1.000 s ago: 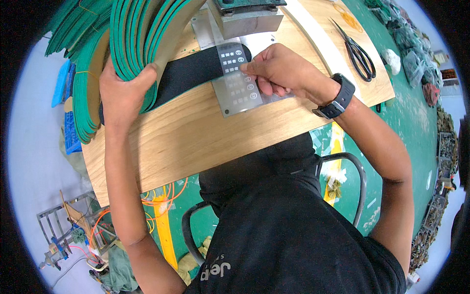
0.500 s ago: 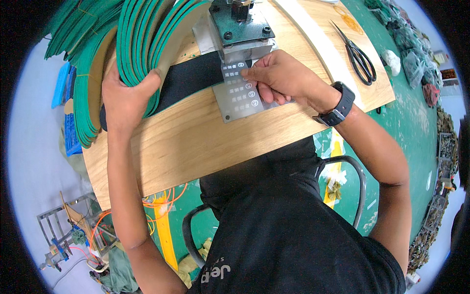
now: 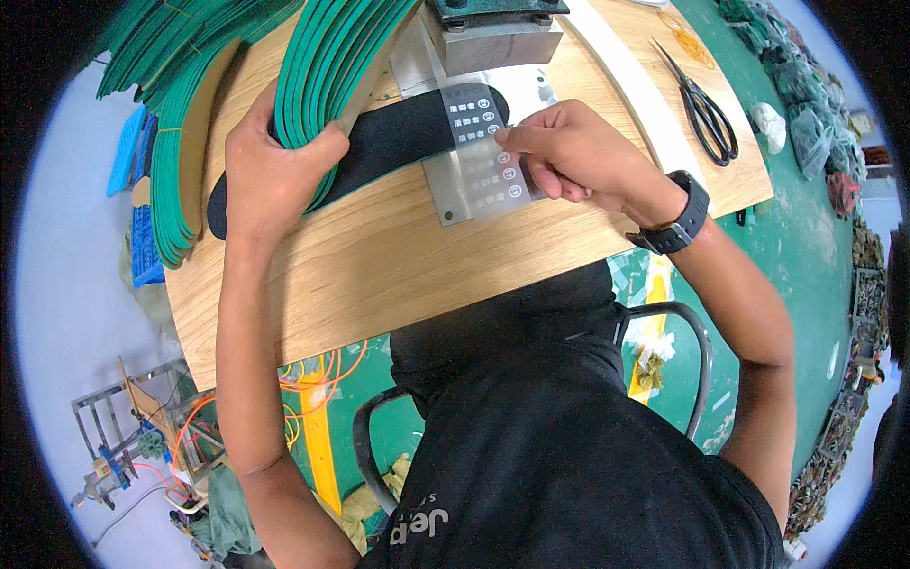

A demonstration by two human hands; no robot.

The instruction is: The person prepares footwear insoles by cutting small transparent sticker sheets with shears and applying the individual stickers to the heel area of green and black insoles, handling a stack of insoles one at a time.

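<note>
My left hand [image 3: 282, 175] is closed round a bundle of curved, green-edged strips [image 3: 327, 66], thumb on the near side. Beneath that bundle a long black strip with a rounded end [image 3: 398, 131] lies on the table, its right end over a flat metal plate [image 3: 453, 199]. Across this end runs a clear film with rows of white print [image 3: 483, 142]. The fingers of my right hand [image 3: 569, 152] pinch the film's right edge. Just beyond the film, the metal block of a press [image 3: 502, 45] hangs over the plate; its upper part is cut off by the frame.
Black-handled scissors [image 3: 706, 114] and a long white strip [image 3: 635, 90] are on the right of the wooden table [image 3: 360, 284]. More green-edged bundles [image 3: 185, 152] stand at the left. Yellow rubber bands [image 3: 687, 40] sit at the far right.
The press block has risen off the black strip, whose rounded end now shows. The film has shifted slightly over the plate, still pinched by my right hand. My left hand keeps its bundle.
</note>
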